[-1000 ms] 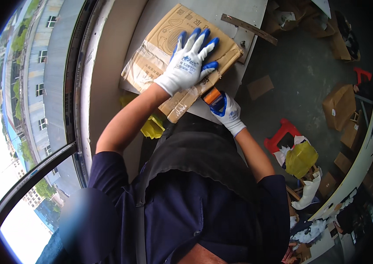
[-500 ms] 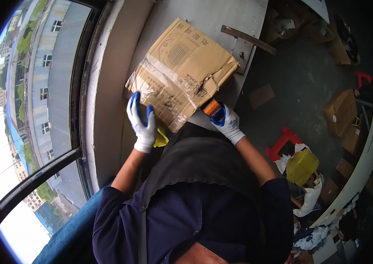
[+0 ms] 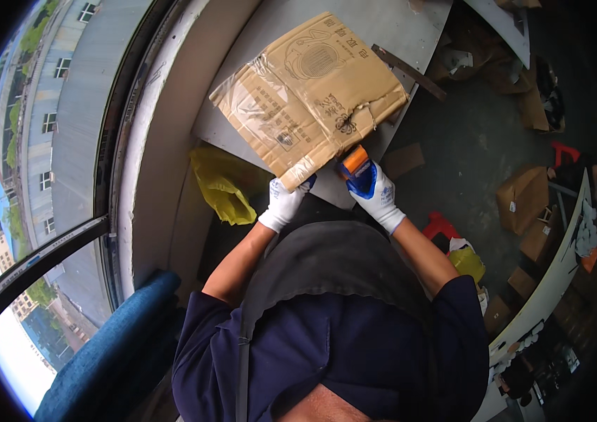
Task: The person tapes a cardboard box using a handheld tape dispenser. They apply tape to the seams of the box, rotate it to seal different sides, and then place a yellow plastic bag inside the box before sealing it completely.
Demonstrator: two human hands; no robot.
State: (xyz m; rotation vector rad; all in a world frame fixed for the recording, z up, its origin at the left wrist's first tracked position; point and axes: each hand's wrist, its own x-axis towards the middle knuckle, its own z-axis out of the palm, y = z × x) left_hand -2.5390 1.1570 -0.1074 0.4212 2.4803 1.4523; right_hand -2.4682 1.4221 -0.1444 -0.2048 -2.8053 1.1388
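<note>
Nearest the body, 2 gloved hands are working at the near edge of a flattened cardboard box [image 3: 312, 91]: the left hand [image 3: 286, 200] is pinching the taped near corner with fingers closed on it, and the right hand [image 3: 372, 188] is gripping what looks like an orange tape dispenser [image 3: 354, 160], pressed against the same edge. The box is lying tilted on the grey bench [image 3: 397, 28], its near corner overhanging. A yellow bag [image 3: 224, 184] is sitting left of the bench, with brown boxes [image 3: 523, 197] lying on the floor farther right.

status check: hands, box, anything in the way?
Left hand grips the near edge of the cardboard box. Right hand holds an orange tape dispenser at that edge. Nothing blocking on the table.
</note>
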